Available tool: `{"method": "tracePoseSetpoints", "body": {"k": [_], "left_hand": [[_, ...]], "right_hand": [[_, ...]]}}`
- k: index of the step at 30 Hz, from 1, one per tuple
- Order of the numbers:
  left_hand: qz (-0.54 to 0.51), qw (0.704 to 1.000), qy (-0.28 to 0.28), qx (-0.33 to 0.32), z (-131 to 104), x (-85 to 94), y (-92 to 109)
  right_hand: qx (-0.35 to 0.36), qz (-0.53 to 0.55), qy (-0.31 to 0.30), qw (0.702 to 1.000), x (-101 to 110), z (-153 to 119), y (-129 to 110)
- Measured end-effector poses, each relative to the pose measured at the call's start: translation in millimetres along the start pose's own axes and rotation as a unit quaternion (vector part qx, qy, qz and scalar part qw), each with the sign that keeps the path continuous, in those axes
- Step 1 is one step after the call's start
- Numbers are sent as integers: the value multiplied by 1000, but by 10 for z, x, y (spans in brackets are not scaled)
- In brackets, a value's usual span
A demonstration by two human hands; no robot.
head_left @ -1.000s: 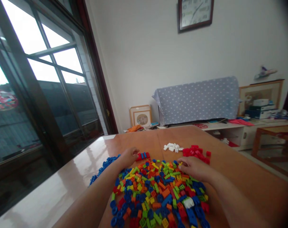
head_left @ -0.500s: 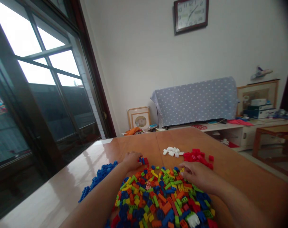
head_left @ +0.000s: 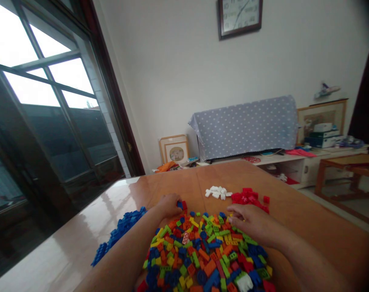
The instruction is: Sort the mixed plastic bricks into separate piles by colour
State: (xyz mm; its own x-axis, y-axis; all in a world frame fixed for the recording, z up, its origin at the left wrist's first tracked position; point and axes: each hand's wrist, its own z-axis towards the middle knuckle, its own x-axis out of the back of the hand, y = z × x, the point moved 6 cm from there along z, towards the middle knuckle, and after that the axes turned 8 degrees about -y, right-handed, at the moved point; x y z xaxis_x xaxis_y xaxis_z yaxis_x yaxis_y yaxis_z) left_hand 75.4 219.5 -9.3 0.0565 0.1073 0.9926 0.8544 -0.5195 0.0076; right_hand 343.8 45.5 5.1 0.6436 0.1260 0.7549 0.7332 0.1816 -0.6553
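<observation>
In the head view we have our left hand (head_left: pixel 171 205) at the far left of the mixed pile (head_left: pixel 199 251), its fingers together and curled over toward the blue and red bricks (head_left: pixel 182 205). We cannot tell whether the fingertips pinch one or only touch it. Our right hand (head_left: pixel 246 215) is over the mixed pile's far right edge, palm down, fingers bent and close together with the thumb below; its tips are too small for us to tell if they pinch a brick.

The mixed pile spreads between our forearms and runs out of the picture at the near side. The blue pile (head_left: pixel 120 233) lies left of our left forearm, which cuts across its near view. The white pile (head_left: pixel 217 192) is beyond the mixed pile, with the red pile (head_left: pixel 248 197) just to its right, behind our right hand, and a lone red brick (head_left: pixel 266 199) near its right side.

On the table (head_left: pixel 299 215) we have room between the left hand and the white pile, beyond both toward the far edge, and a broad stretch right of our right forearm. Left of the blue pile, glossy tabletop reaches the left edge. Past the far edge stand a draped cloth (head_left: pixel 245 127) and a low cabinet (head_left: pixel 312 168).
</observation>
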Motion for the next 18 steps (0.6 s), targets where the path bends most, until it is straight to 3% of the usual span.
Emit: {"method": "tracePoseSetpoints", "body": {"k": [13, 18], "left_hand": [[-1, 1000, 23, 22, 28, 82, 36], [-24, 999, 32, -16, 148, 186, 244]], "right_hand": [[-3, -6, 12, 1000, 36, 3, 60], [-10, -4, 34, 999, 76, 15, 91]]}}
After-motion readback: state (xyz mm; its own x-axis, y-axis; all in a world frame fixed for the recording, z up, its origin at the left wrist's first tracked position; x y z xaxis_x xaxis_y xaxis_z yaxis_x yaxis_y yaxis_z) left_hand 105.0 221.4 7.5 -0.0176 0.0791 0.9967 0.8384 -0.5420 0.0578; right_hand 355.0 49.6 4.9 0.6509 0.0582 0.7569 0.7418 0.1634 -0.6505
